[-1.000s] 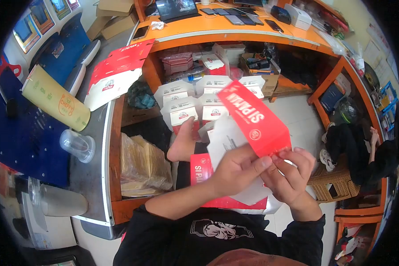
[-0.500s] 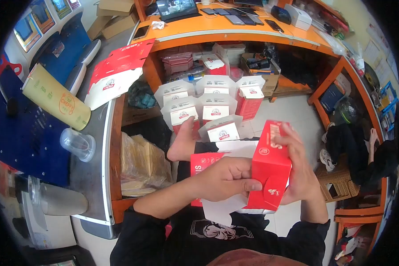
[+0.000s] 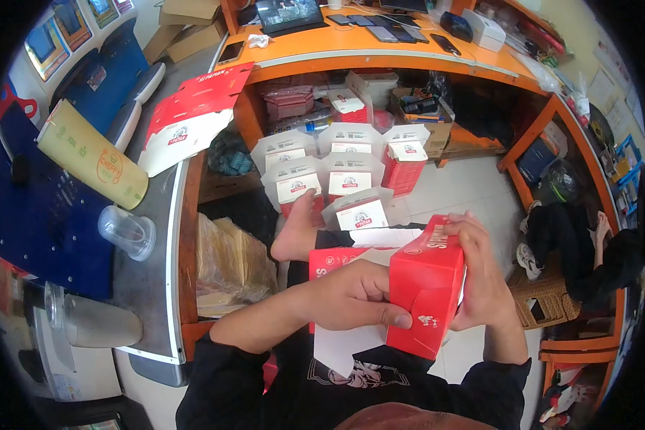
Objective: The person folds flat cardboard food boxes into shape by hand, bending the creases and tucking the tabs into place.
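Between my two hands, above my lap, is a red cardboard box [image 3: 424, 294] with white lettering on its upper side and a small white logo on the tucked flap facing me. My left hand [image 3: 362, 297] grips its left edge, the thumb lying on the red face. My right hand [image 3: 480, 279] wraps round the right side, fingers bent over the top edge. Under my left forearm lie red and white flat cardboard pieces [image 3: 351, 347], partly hidden by my hand and the box.
Beyond my bare foot stand several stacks of red-and-white cartons [image 3: 349, 184] on the floor. A flat red-and-white carton sheet [image 3: 186, 122] rests on the left grey counter [image 3: 159, 287], near a yellow cup [image 3: 93, 154] and a clear plastic cup [image 3: 127, 233]. Another person sits at right.
The box has shifted slightly left and down and tilted, showing more of the flap side. Both hands still hold it and have moved with it.
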`<state>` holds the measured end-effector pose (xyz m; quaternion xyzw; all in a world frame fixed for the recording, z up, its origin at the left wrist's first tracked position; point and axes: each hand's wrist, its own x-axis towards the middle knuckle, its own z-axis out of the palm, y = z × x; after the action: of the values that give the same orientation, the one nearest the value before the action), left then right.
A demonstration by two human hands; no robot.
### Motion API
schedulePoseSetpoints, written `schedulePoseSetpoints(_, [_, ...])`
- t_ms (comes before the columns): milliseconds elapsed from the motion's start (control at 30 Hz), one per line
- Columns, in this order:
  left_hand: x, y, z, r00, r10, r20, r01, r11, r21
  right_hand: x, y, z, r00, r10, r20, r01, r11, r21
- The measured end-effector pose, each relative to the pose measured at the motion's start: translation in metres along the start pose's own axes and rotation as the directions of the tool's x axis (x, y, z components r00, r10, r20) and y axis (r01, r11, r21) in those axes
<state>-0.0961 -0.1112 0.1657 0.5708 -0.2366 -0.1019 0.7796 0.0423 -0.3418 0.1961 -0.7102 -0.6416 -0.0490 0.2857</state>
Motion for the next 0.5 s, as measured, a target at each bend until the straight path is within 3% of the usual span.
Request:
schedulePoseSetpoints(167, [-0.005, 0.005, -0.001, 0.999, 0.045, 0.021, -0.045, 0.999, -0.018, 0.006, -0.010, -0.004, 0.996, -0.049, -0.077, 0.048, 0.999, -0.006])
schedulePoseSetpoints(267, [-0.009, 0.014, -0.009, 0.995, 0.097, 0.016, -0.096, 0.995, -0.013, 0.006, -0.009, -0.009, 1.000, 0.016, -0.008, -0.017, 0.989, -0.144])
schedulePoseSetpoints(367, [-0.013, 0.020, -0.019, 0.993, 0.115, -0.010, -0.115, 0.993, -0.034, -0.008, 0.004, -0.004, 0.990, 0.095, 0.109, -0.105, 0.990, 0.089])
schedulePoseSetpoints(433, [-0.011, 0.017, -0.038, 0.991, 0.134, -0.023, -0.135, 0.988, -0.073, -0.004, 0.006, 0.002, 0.986, 0.156, 0.055, -0.165, 0.945, 0.284])
schedulePoseSetpoints(467, [-0.010, 0.014, -0.046, 0.989, 0.145, -0.042, -0.149, 0.982, -0.118, -0.004, 0.007, 0.006, 0.981, 0.191, 0.033, -0.189, 0.905, 0.380])
schedulePoseSetpoints(500, [-0.007, 0.009, -0.053, 0.984, 0.157, -0.087, -0.172, 0.962, -0.212, -0.008, 0.011, 0.007, 0.946, 0.304, 0.111, -0.314, 0.779, 0.543])
